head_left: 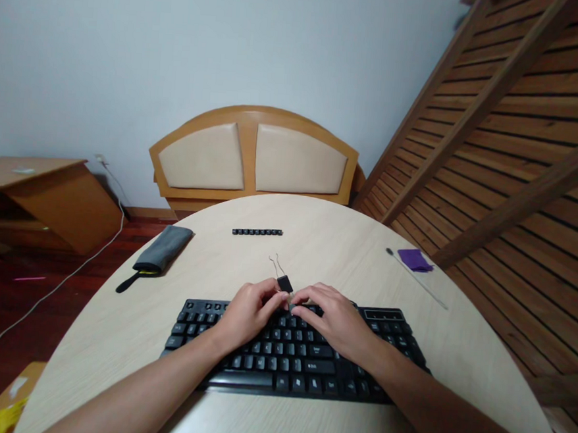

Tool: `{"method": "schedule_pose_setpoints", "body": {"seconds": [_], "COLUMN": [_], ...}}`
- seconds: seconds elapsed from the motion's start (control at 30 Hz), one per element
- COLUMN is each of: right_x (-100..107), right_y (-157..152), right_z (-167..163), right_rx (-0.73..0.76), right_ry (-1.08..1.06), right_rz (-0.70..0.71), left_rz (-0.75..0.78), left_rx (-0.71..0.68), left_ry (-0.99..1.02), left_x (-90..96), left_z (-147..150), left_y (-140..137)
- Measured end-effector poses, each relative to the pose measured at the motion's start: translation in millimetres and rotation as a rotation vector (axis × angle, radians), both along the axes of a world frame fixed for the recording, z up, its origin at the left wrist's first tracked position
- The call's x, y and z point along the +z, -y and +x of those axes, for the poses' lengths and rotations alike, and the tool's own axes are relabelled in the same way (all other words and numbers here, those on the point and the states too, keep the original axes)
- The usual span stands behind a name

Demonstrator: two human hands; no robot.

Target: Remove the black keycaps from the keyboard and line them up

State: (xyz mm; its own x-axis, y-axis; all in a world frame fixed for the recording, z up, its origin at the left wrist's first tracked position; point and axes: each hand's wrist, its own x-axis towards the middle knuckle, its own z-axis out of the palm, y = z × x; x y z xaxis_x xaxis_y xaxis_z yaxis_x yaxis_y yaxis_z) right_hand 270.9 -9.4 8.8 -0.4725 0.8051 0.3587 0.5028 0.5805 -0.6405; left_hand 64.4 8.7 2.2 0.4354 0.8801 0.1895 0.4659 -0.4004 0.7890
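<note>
Above the top rows of a black keyboard (304, 349), both my hands meet at a keycap puller (285, 283) with a black handle and thin wire prongs pointing away from me. My left hand (253, 306) pinches the near end of the puller. Close beside it, my right hand (334, 315) is closed with its fingertips at that same end; whatever small thing lies between them is hidden. Along the keyboard's upper left, several key positions show without their caps. A neat row of black keycaps (257, 231) lies farther back on the table.
The round, light wooden table (346, 247) carries a grey pouch (164, 249) at left. A thin brush (416, 277) and a folded purple cloth (415, 259) lie at right. A headboard (254, 155) stands behind, a slatted wooden panel (513, 126) at right.
</note>
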Motion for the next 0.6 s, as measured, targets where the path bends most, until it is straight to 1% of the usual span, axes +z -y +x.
{"method": "schedule_pose_setpoints", "body": {"seconds": [0.13,0.33,0.5,0.6], "right_x": [1.7,3.6,2.5,6.4], "right_y": [-0.9,-2.1,-4.6,-11.6], "right_z": [0.5,1.7,2.2,3.2], "right_rx": [0.029,0.052,-0.054,-0.142], "right_ry": [-0.023,-0.119,-0.189,-0.191], "right_rz": [-0.017,-0.098,-0.253,-0.255], "left_rz": [0.005,-0.031,-0.063,-0.06], "left_rx": [-0.005,-0.004,0.037,0.071], "left_ry": [0.007,0.045,0.067,0.045], "left_x": [1.0,4.5,4.2,2.4], "left_z": [0.7,2.4,3.1,2.9], "left_y": [0.0,-0.1,0.1,-0.7]}}
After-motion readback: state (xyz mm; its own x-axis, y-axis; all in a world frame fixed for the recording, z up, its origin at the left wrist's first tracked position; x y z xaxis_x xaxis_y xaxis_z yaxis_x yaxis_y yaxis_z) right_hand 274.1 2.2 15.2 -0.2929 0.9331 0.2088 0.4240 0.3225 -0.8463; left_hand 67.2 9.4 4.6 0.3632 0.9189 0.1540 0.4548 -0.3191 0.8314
